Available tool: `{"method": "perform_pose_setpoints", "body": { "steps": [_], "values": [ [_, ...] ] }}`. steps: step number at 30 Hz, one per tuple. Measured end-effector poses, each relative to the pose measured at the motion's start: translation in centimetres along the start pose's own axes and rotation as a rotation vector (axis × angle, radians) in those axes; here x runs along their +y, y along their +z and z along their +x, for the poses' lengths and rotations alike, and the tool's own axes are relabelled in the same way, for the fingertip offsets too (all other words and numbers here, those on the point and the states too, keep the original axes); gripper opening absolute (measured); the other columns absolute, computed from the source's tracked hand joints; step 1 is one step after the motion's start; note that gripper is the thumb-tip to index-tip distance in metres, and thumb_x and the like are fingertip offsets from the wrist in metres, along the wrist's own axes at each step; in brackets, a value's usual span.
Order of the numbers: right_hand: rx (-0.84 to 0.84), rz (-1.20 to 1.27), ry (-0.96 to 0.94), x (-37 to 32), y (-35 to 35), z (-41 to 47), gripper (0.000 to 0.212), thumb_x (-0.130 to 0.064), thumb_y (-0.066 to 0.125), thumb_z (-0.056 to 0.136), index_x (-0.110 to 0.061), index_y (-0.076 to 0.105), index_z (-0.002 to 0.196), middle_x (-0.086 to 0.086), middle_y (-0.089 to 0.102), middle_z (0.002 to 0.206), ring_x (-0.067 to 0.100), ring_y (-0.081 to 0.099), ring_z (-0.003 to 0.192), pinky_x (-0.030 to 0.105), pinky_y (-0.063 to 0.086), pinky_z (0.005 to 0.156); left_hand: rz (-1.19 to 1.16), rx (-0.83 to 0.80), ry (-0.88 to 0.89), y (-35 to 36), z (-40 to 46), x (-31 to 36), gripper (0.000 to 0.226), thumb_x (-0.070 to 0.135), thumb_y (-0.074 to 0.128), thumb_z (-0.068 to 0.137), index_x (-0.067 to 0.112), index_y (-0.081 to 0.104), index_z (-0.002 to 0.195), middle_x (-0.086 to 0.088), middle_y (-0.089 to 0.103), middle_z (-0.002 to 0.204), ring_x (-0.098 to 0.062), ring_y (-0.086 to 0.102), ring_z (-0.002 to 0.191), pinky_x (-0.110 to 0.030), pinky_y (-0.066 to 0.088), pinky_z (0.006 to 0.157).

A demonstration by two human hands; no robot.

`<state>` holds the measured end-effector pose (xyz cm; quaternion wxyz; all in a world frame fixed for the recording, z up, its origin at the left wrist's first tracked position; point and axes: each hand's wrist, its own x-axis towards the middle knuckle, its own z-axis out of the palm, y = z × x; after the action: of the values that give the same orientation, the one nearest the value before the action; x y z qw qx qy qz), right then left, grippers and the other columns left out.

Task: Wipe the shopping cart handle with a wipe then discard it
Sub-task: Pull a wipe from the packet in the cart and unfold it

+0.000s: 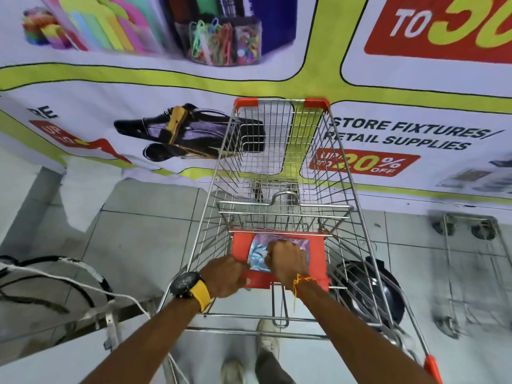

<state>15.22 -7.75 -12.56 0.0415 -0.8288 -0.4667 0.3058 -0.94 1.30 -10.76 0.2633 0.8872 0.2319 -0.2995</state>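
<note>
Head view is showing the wipes pack lying on the cart's red child-seat flap, just beyond the handle. Right hand is resting on it, fingers curled and pinching at its top, while the left hand is gripping the handle bar, which is running left to right.

Wire basket open above; black helmet crowds cart right, banner wall blocks ahead.
</note>
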Motion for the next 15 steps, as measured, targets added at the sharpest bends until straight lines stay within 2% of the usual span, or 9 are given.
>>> {"method": "perform_pose_setpoints", "body": {
  "steps": [2,4,6,8,10,12,15],
  "values": [
    [-0.025,0.059,-0.002,0.3,-0.4,-0.2,0.02,-0.025,0.059,0.086,-0.015,0.071,0.098,0.015,0.076,0.108,0.037,0.071,0.103,0.042,0.055,0.085,-0.025,0.092,-0.008,-0.2,0.2,0.3,0.038,0.035,0.048,0.094,0.021,0.059,0.127,-0.008,0.064,0.132,-0.032,0.059,0.12,-0.04,0.05,0.095],
    [-0.049,0.118,-0.012,1.0,-0.7,-0.1,0.018,-0.022,0.058,0.086,-0.015,0.072,0.095,0.015,0.077,0.104,0.037,0.071,0.1,0.038,0.051,0.079,-0.05,0.165,-0.007,-0.1,0.7,0.7,0.044,0.029,0.05,0.095,0.016,0.051,0.137,-0.009,0.054,0.143,-0.032,0.052,0.128,-0.037,0.043,0.103],
    [-0.078,0.182,-0.021,1.7,-0.9,0.1,0.016,-0.016,0.057,0.088,-0.013,0.072,0.092,0.016,0.078,0.1,0.037,0.072,0.096,0.036,0.05,0.076,-0.033,0.165,0.005,0.2,1.2,1.1,0.055,0.027,0.051,0.097,0.013,0.039,0.148,-0.008,0.038,0.156,-0.031,0.044,0.137,-0.036,0.035,0.112],
    [-0.102,0.257,-0.021,2.1,-1.1,0.2,0.018,-0.013,0.055,0.091,-0.01,0.073,0.093,0.018,0.079,0.097,0.037,0.073,0.093,0.039,0.057,0.079,-0.013,0.142,0.009,0.7,1.6,1.1,0.057,0.027,0.052,0.097,0.014,0.036,0.15,-0.004,0.027,0.163,-0.03,0.039,0.141,-0.038,0.036,0.115],
    [-0.084,0.345,0.019,2.3,-1.2,0.4,0.02,-0.013,0.052,0.094,-0.007,0.071,0.091,0.021,0.079,0.089,0.037,0.074,0.087,0.04,0.058,0.079,0.005,0.13,0.007,1.3,1.9,1.0,0.056,0.029,0.053,0.096,0.017,0.039,0.149,-0.001,0.027,0.164,-0.031,0.039,0.141,-0.04,0.04,0.112],
    [-0.051,0.453,0.073,2.6,-1.3,0.6,0.021,-0.01,0.052,0.095,-0.003,0.069,0.085,0.022,0.075,0.082,0.035,0.07,0.08,0.038,0.052,0.073,0.03,0.124,0.013,1.9,1.9,0.8,0.058,0.03,0.053,0.095,0.017,0.038,0.15,-0.002,0.03,0.162,-0.027,0.035,0.144,-0.037,0.036,0.114],
    [-0.047,0.626,0.099,3.5,-1.8,0.2,0.022,-0.002,0.05,0.095,0.007,0.065,0.082,0.026,0.067,0.08,0.029,0.059,0.076,0.046,0.051,0.078,0.048,0.127,0.02,2.3,2.0,0.6,0.061,0.031,0.052,0.096,0.017,0.034,0.152,-0.001,0.03,0.163,-0.022,0.027,0.149,-0.035,0.033,0.115]
  ]
}}
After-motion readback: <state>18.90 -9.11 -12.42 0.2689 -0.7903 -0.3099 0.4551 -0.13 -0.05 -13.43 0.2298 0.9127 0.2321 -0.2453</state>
